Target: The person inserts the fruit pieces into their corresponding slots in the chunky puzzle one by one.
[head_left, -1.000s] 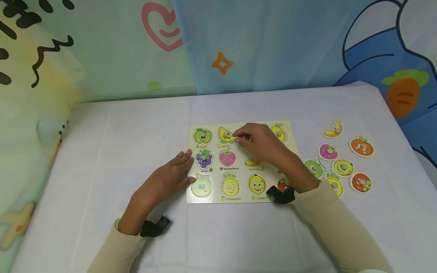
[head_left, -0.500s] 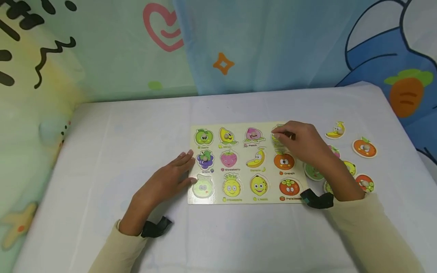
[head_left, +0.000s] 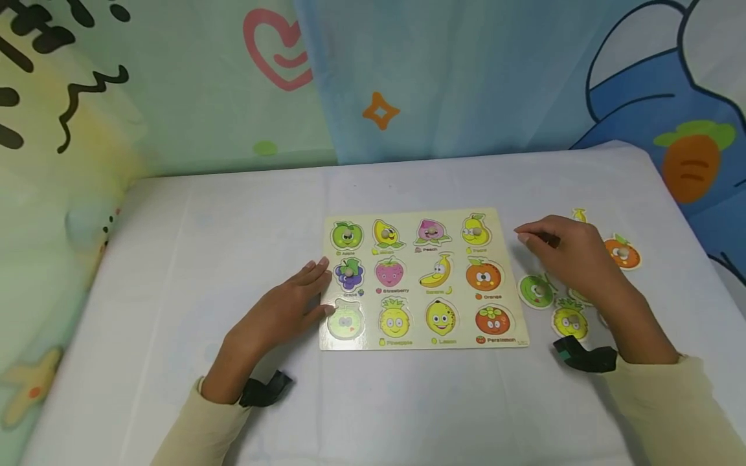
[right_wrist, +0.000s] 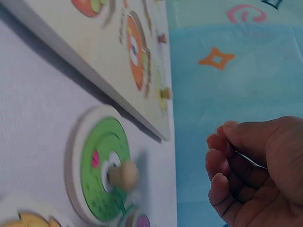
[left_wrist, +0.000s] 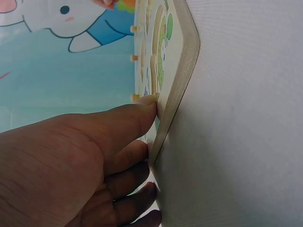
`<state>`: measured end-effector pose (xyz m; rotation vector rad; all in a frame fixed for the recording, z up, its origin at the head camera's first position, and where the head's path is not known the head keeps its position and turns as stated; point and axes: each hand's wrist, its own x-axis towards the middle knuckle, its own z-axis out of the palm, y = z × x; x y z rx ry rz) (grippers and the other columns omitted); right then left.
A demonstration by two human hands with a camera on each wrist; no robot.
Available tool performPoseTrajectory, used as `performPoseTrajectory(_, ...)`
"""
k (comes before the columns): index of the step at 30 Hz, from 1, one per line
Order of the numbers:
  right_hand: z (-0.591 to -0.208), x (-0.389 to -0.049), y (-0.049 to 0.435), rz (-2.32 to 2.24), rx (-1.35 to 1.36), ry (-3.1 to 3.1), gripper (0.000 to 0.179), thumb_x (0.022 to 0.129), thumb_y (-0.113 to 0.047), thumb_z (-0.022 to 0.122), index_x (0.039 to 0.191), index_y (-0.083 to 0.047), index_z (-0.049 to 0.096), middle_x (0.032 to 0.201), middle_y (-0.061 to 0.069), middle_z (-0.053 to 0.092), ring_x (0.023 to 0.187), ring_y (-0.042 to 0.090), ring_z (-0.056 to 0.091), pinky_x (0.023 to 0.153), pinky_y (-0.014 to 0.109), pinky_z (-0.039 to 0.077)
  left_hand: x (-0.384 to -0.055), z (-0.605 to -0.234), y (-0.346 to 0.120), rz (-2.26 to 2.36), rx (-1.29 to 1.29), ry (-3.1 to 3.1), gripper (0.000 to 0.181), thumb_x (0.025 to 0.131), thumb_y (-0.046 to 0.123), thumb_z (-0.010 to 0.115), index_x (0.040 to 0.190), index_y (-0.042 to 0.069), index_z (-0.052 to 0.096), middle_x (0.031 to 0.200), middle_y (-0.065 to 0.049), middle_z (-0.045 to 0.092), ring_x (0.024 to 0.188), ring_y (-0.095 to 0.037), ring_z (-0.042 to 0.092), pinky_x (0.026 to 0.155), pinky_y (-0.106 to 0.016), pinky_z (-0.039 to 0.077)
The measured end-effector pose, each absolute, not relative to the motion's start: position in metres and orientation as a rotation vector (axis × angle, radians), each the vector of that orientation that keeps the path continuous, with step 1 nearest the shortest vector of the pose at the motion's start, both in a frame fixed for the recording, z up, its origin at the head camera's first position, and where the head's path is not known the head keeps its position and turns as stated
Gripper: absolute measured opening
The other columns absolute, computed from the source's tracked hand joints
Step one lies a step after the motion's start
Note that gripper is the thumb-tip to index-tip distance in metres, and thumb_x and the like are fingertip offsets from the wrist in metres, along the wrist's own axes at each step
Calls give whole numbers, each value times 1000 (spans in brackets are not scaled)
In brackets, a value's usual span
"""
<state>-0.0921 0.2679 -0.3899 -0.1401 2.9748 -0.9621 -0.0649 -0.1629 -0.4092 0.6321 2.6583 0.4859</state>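
Note:
My left hand [head_left: 274,310] lies at the left edge of a wooden fruit puzzle board [head_left: 458,278]; in the left wrist view its thumb [left_wrist: 137,116] touches that edge. Knobbed apple [head_left: 346,235], mango [head_left: 386,234], peach [head_left: 432,232], pear [head_left: 476,230] and grape [head_left: 348,273] pieces sit in the board. My right hand [head_left: 583,265] hovers over the loose pieces at the right, fingers loosely curled, holding nothing. Below it lie a round green piece [head_left: 536,291] and a pineapple piece [head_left: 570,320]. The hand partly hides a banana piece [head_left: 579,214] and others.
An orange piece [head_left: 622,252] lies at the far right of the loose group. The white-clothed table [head_left: 233,213] reaches back to a printed curtain [head_left: 466,84]. Black bands [head_left: 265,389] are on both wrists.
My right hand has moved right, from the peach over the pear to the loose pieces, uncovering the board's top row. The left hand has stayed at the board's edge.

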Motion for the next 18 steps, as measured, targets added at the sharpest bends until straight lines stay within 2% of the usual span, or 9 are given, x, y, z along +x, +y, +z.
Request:
performPoseTrajectory(9,-392,-81,295,-936,105,2940,32,99,-26,57,122,-5,66,116,18,63,98,29,54,67,8,38,-65,-408,-163,491,647,2660,67,92,31,68,147,4,41,157,-6,26,144,-25,23,112,-43,30)
performPoseTrajectory(11,-395,-78,299,-911,152,2920,34,100,-27,56,123,-3,65,117,22,61,100,34,53,74,16,45,-65,-408,-163,483,653,2663,66,92,31,69,146,3,42,157,-7,27,144,-25,23,112,-43,31)
performPoseTrajectory(13,-398,-77,303,-860,196,2898,39,100,-30,56,125,0,63,118,26,59,103,39,52,81,34,52,-65,-408,-163,482,654,2664,66,92,30,69,146,3,42,157,-7,27,144,-25,24,112,-43,31)
performPoseTrajectory(14,-399,-76,305,-840,214,2887,41,100,-31,56,125,1,62,118,27,58,105,42,50,83,44,52,-65,-408,-163,481,655,2664,66,92,30,69,146,3,42,157,-7,27,144,-25,24,112,-43,31)
performPoseTrajectory(16,-401,-75,308,-803,266,2855,46,99,-34,56,127,4,59,119,30,56,109,46,47,88,63,45,-65,-409,-163,486,654,2661,66,92,30,69,146,3,42,157,-7,27,144,-26,24,112,-43,31)
performPoseTrajectory(18,-403,-74,313,-767,300,2829,53,99,-38,55,127,6,58,118,31,55,110,47,45,89,66,43,-65,-410,-163,495,653,2660,67,92,30,69,146,3,42,157,-7,27,144,-25,23,112,-43,31)
